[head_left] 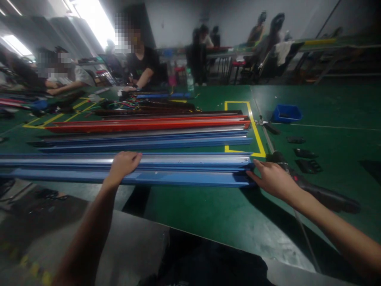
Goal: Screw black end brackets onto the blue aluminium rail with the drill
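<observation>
Long blue-and-silver metal-looking profile [190, 177], left edge to centre-right; likely stiff, slick, best held mid-length plus end. Left hand [123, 165] fingers curled over it, right hand [274, 178] fingers parted at right end; can't tell if pinching.

A red rail [125, 126] lies lengthwise on the green table [190, 212], with a tangle of coloured wires [127, 104] behind it, and its right end is within an outline of yellow tape [256, 127]. Farther right is a blue bin [288, 119]. Across the table, a co-worker in a dark shirt [145, 59] leans an arm forward near a clear bottle [189, 81], while a pale cloth [281, 52] drapes over a chair beyond.
</observation>
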`<move>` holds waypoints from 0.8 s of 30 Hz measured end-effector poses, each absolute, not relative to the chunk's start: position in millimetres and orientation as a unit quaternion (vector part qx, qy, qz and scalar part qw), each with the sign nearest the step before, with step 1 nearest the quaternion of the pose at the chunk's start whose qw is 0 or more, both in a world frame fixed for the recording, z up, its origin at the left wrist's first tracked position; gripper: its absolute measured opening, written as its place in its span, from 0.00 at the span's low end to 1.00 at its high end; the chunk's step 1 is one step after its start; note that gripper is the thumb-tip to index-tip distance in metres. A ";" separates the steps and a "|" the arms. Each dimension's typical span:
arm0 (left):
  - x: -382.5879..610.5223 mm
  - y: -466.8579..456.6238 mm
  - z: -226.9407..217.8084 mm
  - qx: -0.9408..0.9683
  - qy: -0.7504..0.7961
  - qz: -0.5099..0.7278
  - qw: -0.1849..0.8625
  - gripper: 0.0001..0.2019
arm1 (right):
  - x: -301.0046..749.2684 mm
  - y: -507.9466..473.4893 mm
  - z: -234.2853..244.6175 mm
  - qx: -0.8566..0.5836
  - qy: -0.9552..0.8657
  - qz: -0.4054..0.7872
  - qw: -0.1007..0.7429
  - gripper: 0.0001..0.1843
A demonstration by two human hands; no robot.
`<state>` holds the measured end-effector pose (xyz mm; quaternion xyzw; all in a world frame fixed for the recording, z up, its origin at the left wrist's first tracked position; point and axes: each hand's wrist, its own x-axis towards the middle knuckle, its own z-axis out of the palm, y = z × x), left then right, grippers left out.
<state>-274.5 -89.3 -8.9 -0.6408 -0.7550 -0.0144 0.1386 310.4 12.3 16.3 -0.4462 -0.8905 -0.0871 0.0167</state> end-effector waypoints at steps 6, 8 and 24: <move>-257.0 -55.0 -6.2 -0.674 -0.720 -0.066 0.149 0.24 | 305.2 17.1 25.0 -0.438 -0.894 -0.090 -0.035 0.27; -253.7 -41.9 -8.6 -0.680 -0.716 -0.074 0.144 0.25 | 304.6 17.0 27.5 -0.441 -0.893 -0.079 -0.051 0.28; -263.7 -11.0 -33.8 -0.674 -0.732 -0.093 0.040 0.35 | 329.3 101.0 44.7 -0.448 -0.885 0.073 0.103 0.33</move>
